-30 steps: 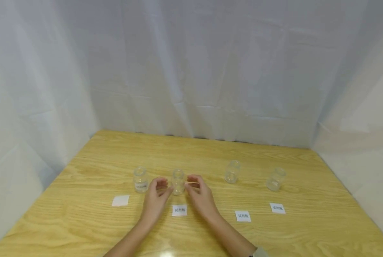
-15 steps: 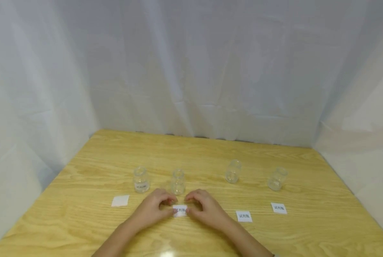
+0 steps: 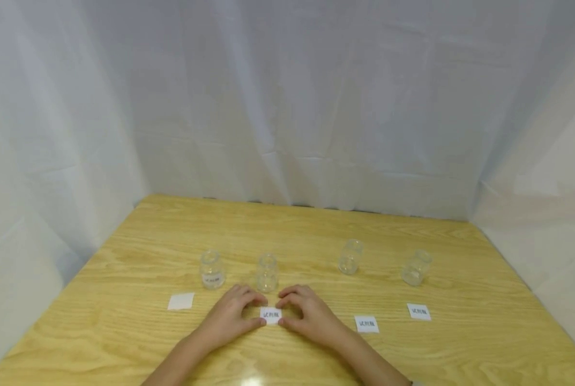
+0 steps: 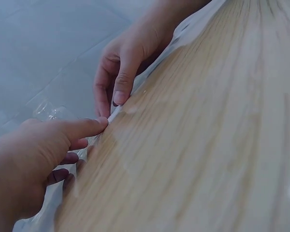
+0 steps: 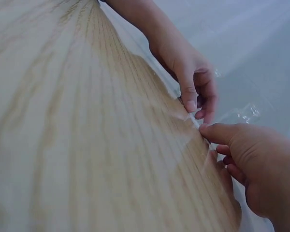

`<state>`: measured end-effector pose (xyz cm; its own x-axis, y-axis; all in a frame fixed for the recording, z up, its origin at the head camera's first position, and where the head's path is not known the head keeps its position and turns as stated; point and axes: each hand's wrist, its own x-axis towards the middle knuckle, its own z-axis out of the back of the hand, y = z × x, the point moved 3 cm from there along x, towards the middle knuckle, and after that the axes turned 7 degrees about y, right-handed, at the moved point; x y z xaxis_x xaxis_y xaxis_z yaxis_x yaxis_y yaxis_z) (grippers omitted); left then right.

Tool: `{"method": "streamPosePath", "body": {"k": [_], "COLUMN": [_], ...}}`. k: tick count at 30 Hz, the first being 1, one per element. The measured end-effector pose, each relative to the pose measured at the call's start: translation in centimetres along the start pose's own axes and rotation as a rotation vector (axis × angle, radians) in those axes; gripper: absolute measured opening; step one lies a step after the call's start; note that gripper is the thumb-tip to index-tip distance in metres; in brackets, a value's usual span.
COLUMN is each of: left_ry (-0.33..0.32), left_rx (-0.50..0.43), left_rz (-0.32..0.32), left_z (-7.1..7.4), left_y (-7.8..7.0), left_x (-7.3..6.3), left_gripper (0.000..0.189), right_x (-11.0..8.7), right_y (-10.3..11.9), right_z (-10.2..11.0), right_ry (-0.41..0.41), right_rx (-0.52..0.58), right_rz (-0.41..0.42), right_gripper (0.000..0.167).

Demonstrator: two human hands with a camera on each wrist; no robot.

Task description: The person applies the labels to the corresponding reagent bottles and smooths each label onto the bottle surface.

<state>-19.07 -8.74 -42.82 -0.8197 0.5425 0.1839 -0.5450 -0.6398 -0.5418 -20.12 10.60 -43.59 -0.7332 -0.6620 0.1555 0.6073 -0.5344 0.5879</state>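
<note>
A small white paper label point(image 3: 270, 314) with printed characters lies flat on the wooden table, between my two hands. My left hand point(image 3: 229, 315) holds its left edge, thumb at the near corner and curved index finger at the far one. Mirroring it, my right hand point(image 3: 313, 317) holds the right edge. Both wrist views show the thumb tips meeting at the label, a thin white strip point(image 4: 115, 113) seen nearly edge-on. Just beyond the hands a clear glass bottle point(image 3: 267, 273) stands upright. To its left is another glass bottle point(image 3: 212, 269) with a label showing low on it.
Two more glass bottles point(image 3: 350, 257) point(image 3: 416, 268) stand to the right. In front of them lie two printed labels point(image 3: 366, 324) point(image 3: 419, 311). A blank white paper piece point(image 3: 180, 301) lies left of my left hand. White curtains point(image 3: 306, 107) enclose the table's back and sides.
Both hands have come back from beside the middle bottle toward me, down to the label in front of it. In the last half second the thumbs have drawn outward to its edges.
</note>
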Motion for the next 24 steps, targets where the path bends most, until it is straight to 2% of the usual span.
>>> {"method": "streamPosePath", "body": {"k": [3, 12, 17, 24], "left_ry": [-0.005, -0.029, -0.02, -0.005], "left_rx": [0.0, 0.013, 0.011, 0.012], "left_rz": [0.011, 0.008, 0.02, 0.001], "left_z": [-0.08, -0.09, -0.08, -0.24], "left_y": [-0.04, -0.36, -0.35, -0.3], "left_x": [0.03, 0.04, 0.04, 0.07], "left_gripper": [0.033, 0.023, 0.027, 0.023], "right_x": [-0.01, -0.03, -0.05, -0.05], "right_y": [0.04, 0.1, 0.22, 0.31], "right_z": [0.05, 0.07, 0.11, 0.17], "right_ry": [0.003, 0.009, 0.009, 0.001], "right_rx": [0.007, 0.014, 0.018, 0.019], "right_rz": [0.001, -0.005, -0.008, -0.001], "right_gripper": [0.025, 0.024, 0.022, 0.019]}}
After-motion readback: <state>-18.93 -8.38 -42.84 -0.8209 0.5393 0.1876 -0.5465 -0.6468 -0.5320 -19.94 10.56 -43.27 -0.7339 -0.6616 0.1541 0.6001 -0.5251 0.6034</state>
